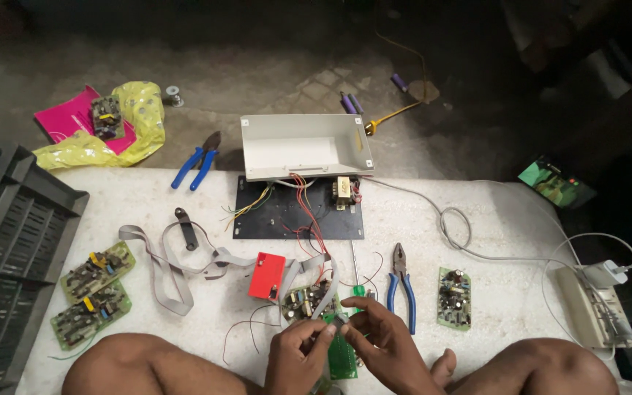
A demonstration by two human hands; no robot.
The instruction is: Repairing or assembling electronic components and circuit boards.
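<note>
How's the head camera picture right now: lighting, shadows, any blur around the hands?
Head view: the white work surface is evenly lit, the floor beyond and right edge fall into deep shadow; left hand and right hand slightly soft, the small part between them hard to make out; blue pliers and circuit boards sharp; no strong glare.

Left hand and right hand pinch a small component over the green circuit board, just left of the blue-handled pliers.
</note>
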